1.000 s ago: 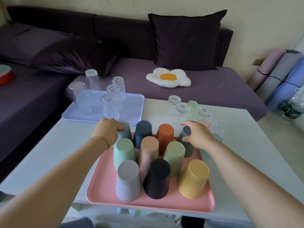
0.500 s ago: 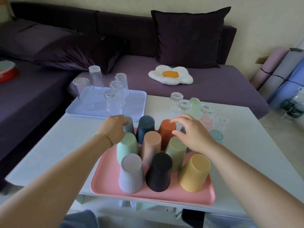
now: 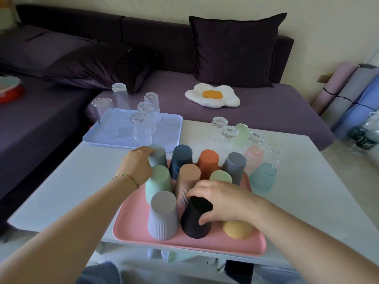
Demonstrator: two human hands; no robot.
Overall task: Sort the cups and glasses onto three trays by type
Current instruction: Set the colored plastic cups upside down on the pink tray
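Cups [image 3: 208,160] on pink tray [image 3: 184,245] atop white table [image 3: 82,181], purple sofa [image 3: 266,113] behind

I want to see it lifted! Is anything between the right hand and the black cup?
Nothing visible. The right hand grips the upside-down black ribbed plastic cup on the pink tray; a lilac-grey cup and a tan cup stand close beside it.

Ten plastic cups [image 3: 163,214] sitting on pink tray [image 3: 128,223], five tall glasses [image 3: 141,128] standing on blue tray [image 3: 171,130], seven small glasses [image 3: 262,177] sitting on table [image 3: 82,181].
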